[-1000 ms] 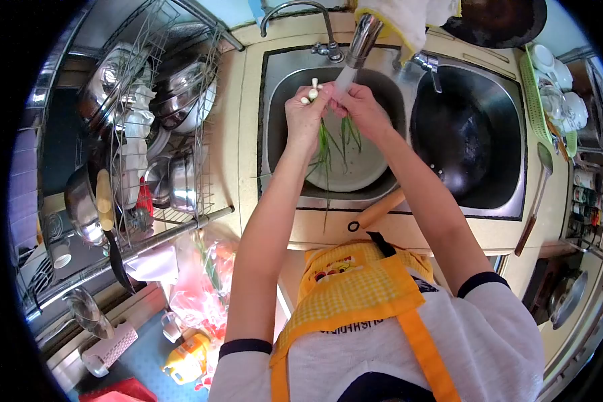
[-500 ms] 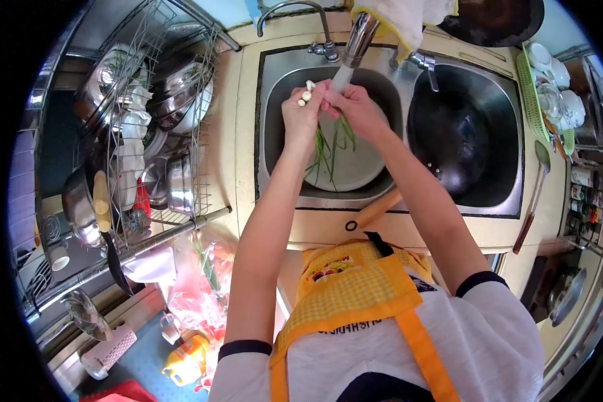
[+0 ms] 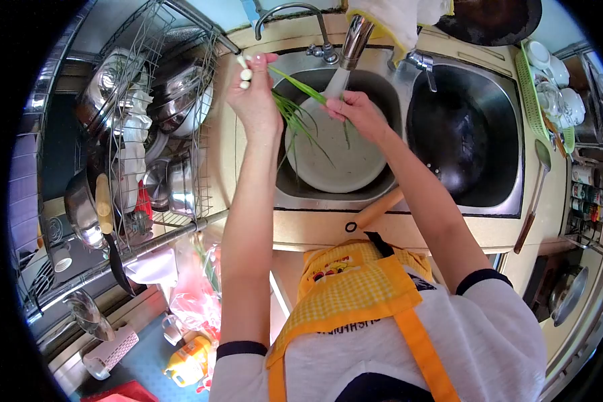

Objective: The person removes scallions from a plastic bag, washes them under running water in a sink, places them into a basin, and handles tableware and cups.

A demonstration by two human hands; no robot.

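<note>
Near the sink's upper left corner, my left hand is closed round the bulb end of several spring onions; white bulbs stick out past its fingers. Their green leaves hang over the left basin. My right hand pinches some of the leaves further along, just below the running water. A steel faucet pours a stream into the basin, where a pale round bowl lies under my hands.
A dark pan fills the right basin. Wire racks with steel pots stand at the left. A ladle and a green basket of dishes are at the right. A brown roll lies at the sink's front edge.
My left hand has moved left and up with the bulbs, away from the water. My right hand has shifted slightly right and down, and the leaves now stretch between both hands.
</note>
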